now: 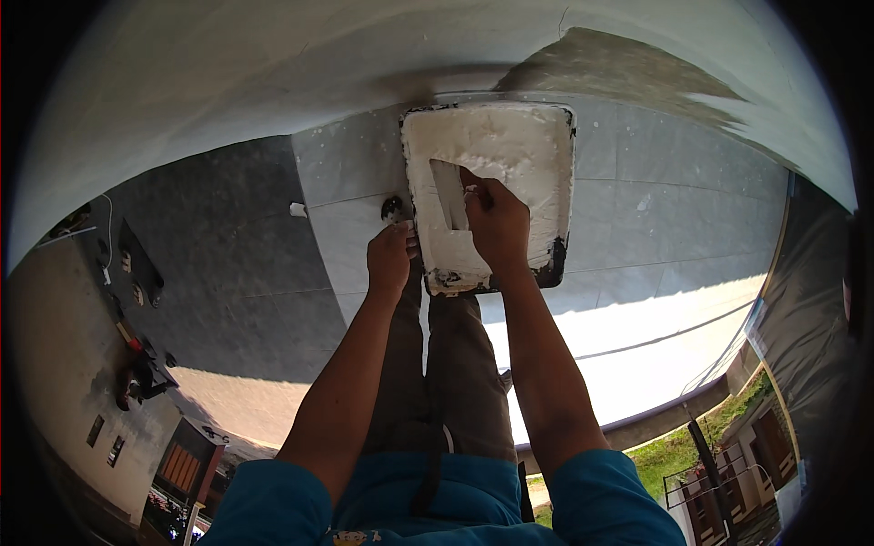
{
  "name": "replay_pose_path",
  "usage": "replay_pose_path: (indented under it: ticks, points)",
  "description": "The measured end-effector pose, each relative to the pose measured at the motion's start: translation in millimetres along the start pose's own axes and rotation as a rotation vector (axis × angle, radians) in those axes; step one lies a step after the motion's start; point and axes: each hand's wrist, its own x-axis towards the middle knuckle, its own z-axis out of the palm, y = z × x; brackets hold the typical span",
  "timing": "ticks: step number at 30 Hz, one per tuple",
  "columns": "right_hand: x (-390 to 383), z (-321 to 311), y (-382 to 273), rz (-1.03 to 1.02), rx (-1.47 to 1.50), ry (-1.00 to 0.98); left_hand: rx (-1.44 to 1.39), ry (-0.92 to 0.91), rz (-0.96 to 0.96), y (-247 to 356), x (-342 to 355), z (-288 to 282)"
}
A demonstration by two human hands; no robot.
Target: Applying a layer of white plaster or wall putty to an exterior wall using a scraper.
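A black rectangular tray (553,266), coated and filled with white putty (510,136), sits between my hands in front of my legs. My left hand (391,257) is closed on its left edge, near the lower corner; part of the grip is hidden. Over the putty, my right hand (498,221) grips a wide scraper (446,195) with a flat, pale blade. The blade lies against or just above the putty; I cannot tell which. Its handle is mostly covered by my fingers. Just beyond my left hand shows a dark shape (392,208) spotted with white.
A pale wall (364,55) curves across the far side, with a darker brownish patch (619,73) on it. Grey floor tiles (674,146) flank the tray. A small white piece (298,209) lies at left. Dark plastic-like sheeting (819,273) hangs at right.
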Motion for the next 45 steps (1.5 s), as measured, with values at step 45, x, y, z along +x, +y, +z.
replay_pose_path:
  ticks: [45]
  points:
    - [-40, -7, 36, 0.059, -0.396, 0.238, 0.032, -0.059, -0.004, 22, 8, 5]
